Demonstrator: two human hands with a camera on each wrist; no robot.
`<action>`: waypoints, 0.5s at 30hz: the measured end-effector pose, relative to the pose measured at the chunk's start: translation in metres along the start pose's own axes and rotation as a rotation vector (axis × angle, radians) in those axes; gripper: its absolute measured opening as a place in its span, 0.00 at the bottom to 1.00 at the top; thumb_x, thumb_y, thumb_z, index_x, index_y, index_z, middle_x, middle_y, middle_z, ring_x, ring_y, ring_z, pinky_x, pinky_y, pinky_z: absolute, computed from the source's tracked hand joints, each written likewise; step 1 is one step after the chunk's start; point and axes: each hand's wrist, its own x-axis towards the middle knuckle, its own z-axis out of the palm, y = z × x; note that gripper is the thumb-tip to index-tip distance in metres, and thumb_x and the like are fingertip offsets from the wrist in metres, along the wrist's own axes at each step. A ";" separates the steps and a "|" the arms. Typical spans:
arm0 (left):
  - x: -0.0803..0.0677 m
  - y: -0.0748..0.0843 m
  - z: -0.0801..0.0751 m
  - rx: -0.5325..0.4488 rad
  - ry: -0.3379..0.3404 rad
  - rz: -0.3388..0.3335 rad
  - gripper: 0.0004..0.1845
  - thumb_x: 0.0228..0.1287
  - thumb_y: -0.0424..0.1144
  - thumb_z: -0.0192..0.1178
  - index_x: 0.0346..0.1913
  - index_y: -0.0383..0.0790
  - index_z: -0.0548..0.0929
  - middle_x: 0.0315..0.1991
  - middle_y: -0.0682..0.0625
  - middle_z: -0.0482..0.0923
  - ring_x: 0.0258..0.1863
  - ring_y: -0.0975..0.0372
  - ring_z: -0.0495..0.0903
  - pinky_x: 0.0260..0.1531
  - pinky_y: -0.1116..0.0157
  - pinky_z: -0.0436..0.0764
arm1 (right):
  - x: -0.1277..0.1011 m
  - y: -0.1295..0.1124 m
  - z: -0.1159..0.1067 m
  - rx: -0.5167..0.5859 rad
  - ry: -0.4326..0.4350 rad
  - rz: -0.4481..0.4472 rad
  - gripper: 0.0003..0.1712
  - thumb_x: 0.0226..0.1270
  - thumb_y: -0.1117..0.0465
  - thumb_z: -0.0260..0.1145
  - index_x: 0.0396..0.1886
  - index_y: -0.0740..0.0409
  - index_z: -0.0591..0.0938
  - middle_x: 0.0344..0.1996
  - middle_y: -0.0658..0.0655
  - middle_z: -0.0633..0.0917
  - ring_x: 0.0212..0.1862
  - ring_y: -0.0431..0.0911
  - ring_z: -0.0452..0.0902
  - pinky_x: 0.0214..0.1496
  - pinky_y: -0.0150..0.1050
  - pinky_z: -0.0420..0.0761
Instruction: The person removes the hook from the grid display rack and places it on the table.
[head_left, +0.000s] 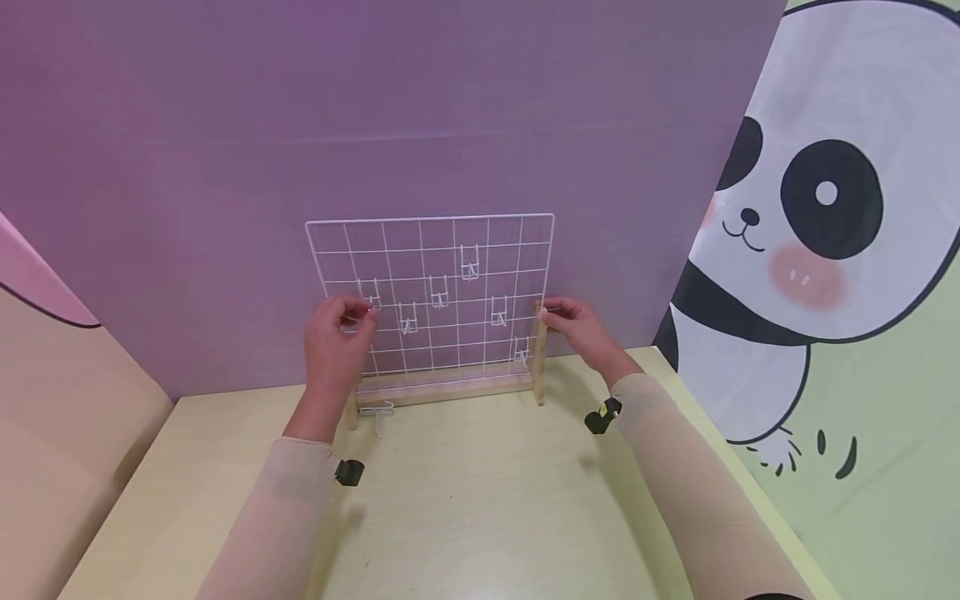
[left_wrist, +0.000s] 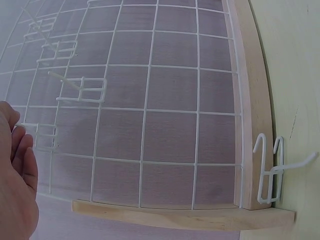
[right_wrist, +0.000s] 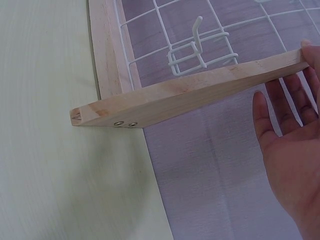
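A white wire grid panel (head_left: 420,250) stands upright in a wooden frame, with several white wire hooks hung on it. My left hand (head_left: 341,337) is at the grid's left side, fingers curled, thumb and forefinger pinching the leftmost hook (left_wrist: 42,136); its prong is hidden by the fingers. On the right, my right hand (head_left: 581,329) grips the upper end of the wooden side post (right_wrist: 200,82), thumb at the edge and fingers behind. Another hook (right_wrist: 197,50) hangs low on the grid beside that post.
A loose double-pronged hook (left_wrist: 272,172) lies on the pale table (head_left: 450,500) against the frame's wooden base bar (head_left: 450,389), near its left foot. Behind the grid rises a purple backdrop (head_left: 420,100). A panda picture (head_left: 810,250) covers the right wall.
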 end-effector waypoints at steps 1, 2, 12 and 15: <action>0.000 0.000 0.000 -0.001 0.001 -0.002 0.05 0.72 0.26 0.71 0.46 0.28 0.87 0.42 0.38 0.86 0.43 0.49 0.83 0.46 0.67 0.78 | 0.000 0.000 0.000 0.000 0.001 0.001 0.22 0.83 0.64 0.68 0.69 0.71 0.82 0.52 0.52 0.90 0.55 0.42 0.85 0.68 0.43 0.84; 0.000 -0.001 0.000 -0.002 0.002 -0.007 0.05 0.72 0.27 0.71 0.46 0.28 0.87 0.42 0.38 0.86 0.43 0.49 0.83 0.46 0.67 0.78 | 0.000 0.000 0.001 0.002 0.001 0.001 0.22 0.83 0.64 0.69 0.69 0.71 0.82 0.52 0.52 0.90 0.55 0.42 0.85 0.68 0.43 0.84; 0.001 -0.002 0.001 0.041 0.024 -0.013 0.05 0.73 0.30 0.72 0.45 0.30 0.89 0.42 0.40 0.88 0.43 0.52 0.84 0.47 0.71 0.80 | 0.002 0.003 0.000 0.001 -0.006 0.002 0.22 0.84 0.64 0.67 0.70 0.70 0.81 0.56 0.58 0.89 0.54 0.42 0.85 0.73 0.50 0.81; 0.003 -0.004 0.001 0.051 0.049 0.027 0.03 0.72 0.28 0.72 0.44 0.31 0.91 0.40 0.40 0.89 0.41 0.51 0.85 0.46 0.70 0.81 | 0.003 0.004 -0.001 0.011 -0.007 0.003 0.22 0.84 0.65 0.67 0.70 0.71 0.81 0.56 0.58 0.89 0.54 0.42 0.86 0.73 0.50 0.81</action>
